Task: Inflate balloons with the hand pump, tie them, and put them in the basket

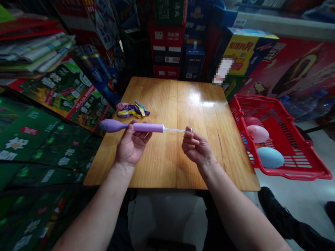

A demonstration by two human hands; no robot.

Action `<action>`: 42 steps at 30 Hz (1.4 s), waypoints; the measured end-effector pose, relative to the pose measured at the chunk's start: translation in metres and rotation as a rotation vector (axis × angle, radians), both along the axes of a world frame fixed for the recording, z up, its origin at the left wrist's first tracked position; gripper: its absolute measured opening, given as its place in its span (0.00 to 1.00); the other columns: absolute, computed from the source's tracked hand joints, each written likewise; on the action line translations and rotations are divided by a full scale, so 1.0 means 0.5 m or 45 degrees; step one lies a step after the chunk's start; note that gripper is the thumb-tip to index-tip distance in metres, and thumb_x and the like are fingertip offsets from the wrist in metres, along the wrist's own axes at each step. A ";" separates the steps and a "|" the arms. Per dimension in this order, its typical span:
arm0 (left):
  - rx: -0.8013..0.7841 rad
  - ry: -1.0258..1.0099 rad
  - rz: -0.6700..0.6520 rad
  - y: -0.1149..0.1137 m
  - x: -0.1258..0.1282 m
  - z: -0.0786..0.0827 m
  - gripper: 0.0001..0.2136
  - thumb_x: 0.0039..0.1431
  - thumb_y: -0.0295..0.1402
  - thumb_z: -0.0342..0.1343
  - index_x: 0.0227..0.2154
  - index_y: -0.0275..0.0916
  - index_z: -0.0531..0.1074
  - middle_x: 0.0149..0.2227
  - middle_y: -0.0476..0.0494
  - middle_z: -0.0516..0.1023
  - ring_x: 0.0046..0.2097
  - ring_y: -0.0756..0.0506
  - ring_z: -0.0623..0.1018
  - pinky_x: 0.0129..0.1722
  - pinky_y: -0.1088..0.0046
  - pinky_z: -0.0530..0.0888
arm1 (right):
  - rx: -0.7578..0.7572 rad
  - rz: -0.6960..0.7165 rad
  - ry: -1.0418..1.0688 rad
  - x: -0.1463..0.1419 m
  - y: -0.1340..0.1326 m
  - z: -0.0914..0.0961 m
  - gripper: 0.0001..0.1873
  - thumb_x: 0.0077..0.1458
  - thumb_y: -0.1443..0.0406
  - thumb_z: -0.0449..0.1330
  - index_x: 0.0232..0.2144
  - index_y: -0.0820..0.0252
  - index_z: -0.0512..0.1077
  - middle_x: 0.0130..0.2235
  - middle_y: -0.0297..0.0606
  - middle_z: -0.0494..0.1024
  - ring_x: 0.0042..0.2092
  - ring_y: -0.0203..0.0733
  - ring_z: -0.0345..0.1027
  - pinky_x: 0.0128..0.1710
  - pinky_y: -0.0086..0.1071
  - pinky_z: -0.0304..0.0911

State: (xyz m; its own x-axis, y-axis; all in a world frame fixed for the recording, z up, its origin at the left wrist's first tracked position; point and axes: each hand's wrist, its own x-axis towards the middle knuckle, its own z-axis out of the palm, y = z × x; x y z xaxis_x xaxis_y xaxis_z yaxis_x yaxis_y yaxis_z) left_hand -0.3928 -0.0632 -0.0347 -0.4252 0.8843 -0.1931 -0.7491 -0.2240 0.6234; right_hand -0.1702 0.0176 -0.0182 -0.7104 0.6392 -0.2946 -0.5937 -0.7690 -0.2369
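1. Balloon pump [149,128], lilac, held level above wooden table [167,164], plunger rod [174,130] exposed.
2. Left hand [133,144]: fingers clamped round the pump's front end, hiding its joint with the purple balloon [112,126].
3. Right hand [196,143]: fingers pinched on white plunger handle [191,130].
4. Flat balloons [133,109] heaped on table, far left, just beyond the pump.
5. Red basket [290,172] just beside table's right edge; blue balloon [270,157], pink balloon [258,134], red balloon [252,121] inside.
6. Green cartons [39,139] crowd left side; stacked boxes [167,52] block the far side.
7. Black shoe [274,207] on floor near table's near-right corner.
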 end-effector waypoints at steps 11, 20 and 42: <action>-0.040 -0.025 -0.131 -0.006 0.040 -0.014 0.11 0.62 0.38 0.62 0.45 0.43 0.76 0.45 0.40 0.83 0.53 0.39 0.80 0.56 0.54 0.74 | -0.030 0.126 -0.010 -0.024 -0.019 -0.023 0.03 0.62 0.71 0.60 0.39 0.63 0.73 0.27 0.29 0.77 0.19 0.23 0.56 0.21 0.18 0.57; -0.007 0.038 -0.067 -0.014 0.021 0.004 0.14 0.63 0.40 0.61 0.50 0.46 0.75 0.50 0.39 0.81 0.53 0.39 0.80 0.53 0.53 0.76 | 0.061 0.051 0.015 0.005 -0.004 -0.005 0.03 0.63 0.70 0.59 0.38 0.62 0.73 0.25 0.25 0.73 0.18 0.22 0.49 0.19 0.17 0.50; -0.009 0.021 -0.178 -0.028 0.052 0.005 0.13 0.63 0.36 0.62 0.49 0.45 0.75 0.49 0.37 0.82 0.50 0.40 0.81 0.49 0.59 0.78 | -0.042 0.110 0.039 -0.036 -0.027 -0.033 0.04 0.62 0.70 0.60 0.41 0.62 0.72 0.29 0.29 0.77 0.20 0.23 0.56 0.23 0.18 0.57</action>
State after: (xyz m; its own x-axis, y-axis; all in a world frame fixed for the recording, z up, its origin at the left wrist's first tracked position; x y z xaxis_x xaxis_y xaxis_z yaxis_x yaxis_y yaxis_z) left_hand -0.3670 -0.0773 -0.0323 -0.3008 0.9339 -0.1935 -0.7622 -0.1134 0.6373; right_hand -0.1881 0.0043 -0.0345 -0.7713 0.5658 -0.2915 -0.5318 -0.8245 -0.1932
